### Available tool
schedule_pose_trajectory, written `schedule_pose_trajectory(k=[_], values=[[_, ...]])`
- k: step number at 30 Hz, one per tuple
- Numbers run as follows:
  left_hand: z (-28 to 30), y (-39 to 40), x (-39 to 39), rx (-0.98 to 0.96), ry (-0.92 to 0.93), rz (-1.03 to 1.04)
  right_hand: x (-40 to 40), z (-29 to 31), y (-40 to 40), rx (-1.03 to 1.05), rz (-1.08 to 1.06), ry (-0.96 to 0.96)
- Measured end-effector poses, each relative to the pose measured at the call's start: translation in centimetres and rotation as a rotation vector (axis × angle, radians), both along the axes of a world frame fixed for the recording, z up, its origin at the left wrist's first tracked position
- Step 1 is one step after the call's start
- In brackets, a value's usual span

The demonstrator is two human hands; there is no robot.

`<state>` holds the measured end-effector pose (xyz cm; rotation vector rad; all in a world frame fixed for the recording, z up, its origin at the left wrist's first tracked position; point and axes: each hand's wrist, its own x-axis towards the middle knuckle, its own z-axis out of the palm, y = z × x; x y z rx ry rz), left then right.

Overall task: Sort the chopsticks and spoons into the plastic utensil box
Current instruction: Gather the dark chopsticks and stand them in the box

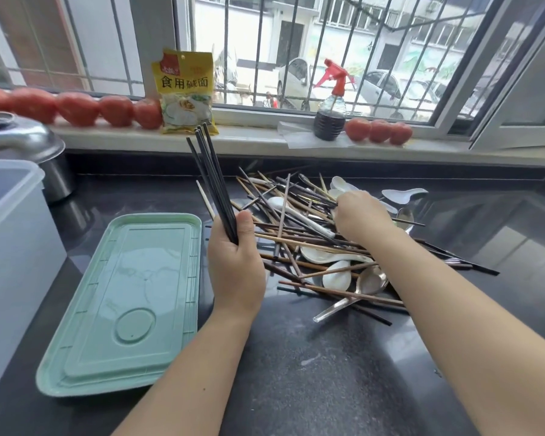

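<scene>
Sorting is in its gathering stage, as I read it. My left hand (236, 262) grips a bunch of black chopsticks (213, 180) upright, tips fanned toward the window, with one pale stick among them. My right hand (361, 215) is down in the far side of the pile (312, 243) on the dark counter (312, 372), fingers curled over the sticks; I take it to be pinching a dark one, though the fingertips are hidden and I cannot tell for sure. The pile is a tangle of brown and black sticks, white spoons (335, 275) and a metal spoon (370, 283). A green lid (129, 306) lies flat to the left, and a clear plastic box (10, 234) stands at the left edge, well apart from the pile. Next I would draw one black stick lengthwise out of the tangle, add it to the bunch, then carry the bunch to the box.
</scene>
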<state>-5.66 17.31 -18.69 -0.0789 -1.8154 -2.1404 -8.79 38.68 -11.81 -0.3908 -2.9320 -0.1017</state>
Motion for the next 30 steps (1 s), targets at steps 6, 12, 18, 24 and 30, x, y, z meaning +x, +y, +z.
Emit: schedule_pose_trajectory(k=[6, 12, 18, 24, 30], values=[[0.4, 0.1, 0.3, 0.004, 0.017, -0.047, 0.8, 2.2, -0.3, 0.122, -0.011, 0.056], [1.0, 0.0, 0.9, 0.016, 0.021, -0.08, 4.6, 7.4, 0.4, 0.173, -0.089, 0.028], [2.9, -0.4, 2.1, -0.058, 0.09, -0.141, 9.4, 10.3, 0.9, 0.215, -0.068, 0.063], [4.4, -1.4, 4.2, -0.453, 0.529, 0.073, 13.3, 11.4, -1.2, 0.372, 0.308, 0.241], [4.3, -1.0, 4.8, -0.839, 0.641, 0.074, 15.2, 12.5, -4.1, 0.457, 0.548, 0.151]])
